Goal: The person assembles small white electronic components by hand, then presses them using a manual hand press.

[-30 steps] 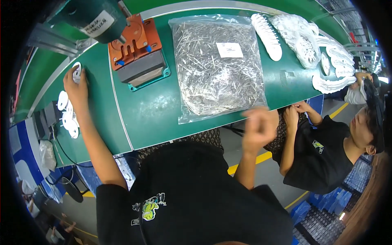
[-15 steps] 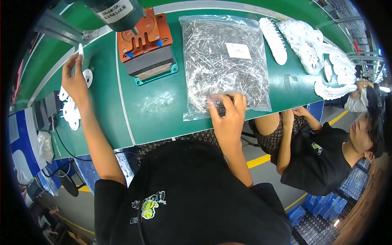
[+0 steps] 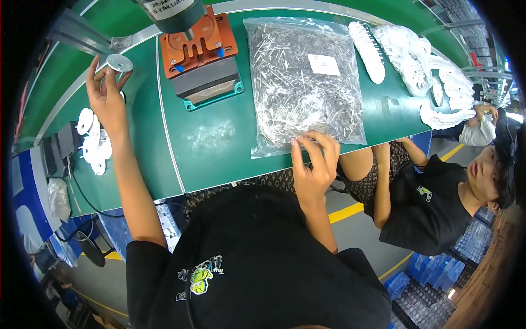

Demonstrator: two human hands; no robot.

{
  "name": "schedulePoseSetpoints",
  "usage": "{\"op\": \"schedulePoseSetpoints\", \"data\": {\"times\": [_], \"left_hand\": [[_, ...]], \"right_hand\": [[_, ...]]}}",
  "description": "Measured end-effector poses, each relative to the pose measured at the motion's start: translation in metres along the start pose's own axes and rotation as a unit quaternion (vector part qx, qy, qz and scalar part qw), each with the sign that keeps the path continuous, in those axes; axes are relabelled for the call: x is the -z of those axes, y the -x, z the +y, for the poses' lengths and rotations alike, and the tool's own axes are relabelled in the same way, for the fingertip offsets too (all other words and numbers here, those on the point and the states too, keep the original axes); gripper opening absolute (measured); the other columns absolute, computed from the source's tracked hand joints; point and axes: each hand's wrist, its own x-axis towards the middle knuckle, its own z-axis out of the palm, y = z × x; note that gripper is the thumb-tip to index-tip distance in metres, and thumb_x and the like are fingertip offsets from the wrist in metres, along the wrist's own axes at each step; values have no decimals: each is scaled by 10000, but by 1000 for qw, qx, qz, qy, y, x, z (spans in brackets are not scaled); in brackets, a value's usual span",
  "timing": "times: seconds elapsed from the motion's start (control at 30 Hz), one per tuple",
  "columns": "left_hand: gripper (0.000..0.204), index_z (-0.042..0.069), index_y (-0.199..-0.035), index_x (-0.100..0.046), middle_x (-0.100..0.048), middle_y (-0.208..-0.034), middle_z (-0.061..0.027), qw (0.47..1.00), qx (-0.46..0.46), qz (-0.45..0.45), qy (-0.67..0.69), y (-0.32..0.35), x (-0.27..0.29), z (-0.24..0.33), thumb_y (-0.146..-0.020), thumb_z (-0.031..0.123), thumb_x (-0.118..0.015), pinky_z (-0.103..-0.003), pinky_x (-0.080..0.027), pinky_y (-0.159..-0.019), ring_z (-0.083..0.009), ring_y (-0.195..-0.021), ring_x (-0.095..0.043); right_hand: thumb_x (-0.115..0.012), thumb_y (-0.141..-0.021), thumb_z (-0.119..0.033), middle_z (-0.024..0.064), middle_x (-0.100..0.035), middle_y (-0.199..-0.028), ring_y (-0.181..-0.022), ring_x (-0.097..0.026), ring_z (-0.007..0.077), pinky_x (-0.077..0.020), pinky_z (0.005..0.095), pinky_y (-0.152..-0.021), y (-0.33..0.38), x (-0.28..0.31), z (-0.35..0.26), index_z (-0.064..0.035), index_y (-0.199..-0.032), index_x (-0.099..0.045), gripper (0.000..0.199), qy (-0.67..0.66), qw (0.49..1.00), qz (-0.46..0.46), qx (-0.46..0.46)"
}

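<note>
My left hand [image 3: 109, 107] is raised over the left part of the bench, its fingers closed on a round white disc [image 3: 119, 62] with a central hole. My right hand [image 3: 316, 172] rests at the near edge of a clear plastic bag [image 3: 307, 104] full of thin silvery pins. Its thumb and fingertips are pinched together there; whatever they hold is too small to make out. Several white discs with short stems [image 3: 97, 147] lie in a loose heap below my left hand.
Between my hands stands an orange fixture plate [image 3: 189, 60] on a dark block, under a dark cylindrical tool head [image 3: 174, 13]. White parts in a plastic bag [image 3: 408, 57] and rows of white discs [image 3: 457, 90] lie to the right. A person [image 3: 433, 192] sits at the right.
The disc in my left hand has turned from edge-on to flat, showing its round face. My right hand has drawn slightly back and right, from over the pins to the bag's near edge.
</note>
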Motion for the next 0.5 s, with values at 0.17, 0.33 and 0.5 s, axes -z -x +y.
{"op": "schedulePoseSetpoints", "data": {"times": [0.17, 0.33, 0.5], "left_hand": [[336, -50, -1305, -538, -580, -1158, -135, 998, 54, -8, 24, 3, -4, 8, -1011, 111, -512, -390, -579, -941, -205, -1069, -616], [331, -67, -1292, -537, -568, -1258, -159, 992, 110, -18, 55, 7, 0, 10, -1018, 114, -493, -412, -543, -1001, -229, -1126, -589], [315, -76, -1267, -547, -581, -1204, -144, 976, 169, -27, 135, 31, 2, 22, -1002, 89, -508, -433, -507, -1033, -200, -1062, -601]], "right_hand": [[-726, -832, 14, 105, -707, -909, -840, -648, 244, -510, 340, -747, 0, 23, -18, 7, -979, -683, 153, -121, 974, -120, -150], [-606, -964, -37, 117, -709, -904, -845, -635, 129, -506, 280, -755, 2, 28, -14, 56, -1179, -602, 235, -478, 763, -191, -392], [-580, -982, -64, 116, -702, -921, -850, -629, 123, -479, 261, -775, 6, 25, -9, 43, -1227, -577, 267, -538, 723, -205, -382]]}}
